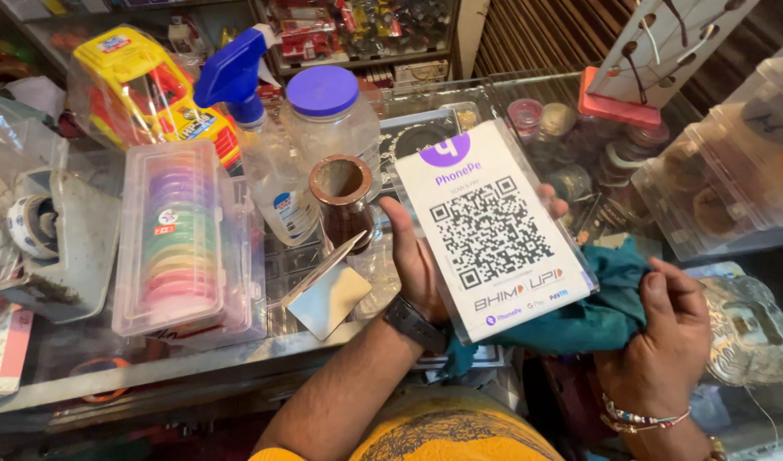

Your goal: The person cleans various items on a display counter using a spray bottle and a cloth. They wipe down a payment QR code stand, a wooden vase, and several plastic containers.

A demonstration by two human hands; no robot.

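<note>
My left hand [421, 269] holds a white payment stand [489, 226] upright but tilted, thumb on its left edge and fingers curled round the back, their tips showing at the right edge. The stand is a clear acrylic holder with a white card bearing a square code and a purple circle on top. It sits above the counter's front edge, between my 2 hands. A dark watch [414, 323] is on that wrist.

My right hand [669, 329] is closed on a teal cloth [600, 303], bunched in my fist and pressed against the stand's lower right corner. Beaded bracelets [639, 418] circle that wrist.

The glass counter [195, 363] in front is crowded. Just left of the stand is a small brown cup [342, 198], and below it a little folded card stand [327, 290]. Behind the cup are a clear jar with a purple lid [327, 115] and a spray bottle with a blue head [259, 145]. Further left lies a clear box of coloured discs [182, 239], then a grey tape dispenser [58, 243]. A yellow toy car [144, 85] in plastic wrap sits at the back left. To the right is a clear plastic box [733, 171] with round brown items, well apart from the stand.
</note>
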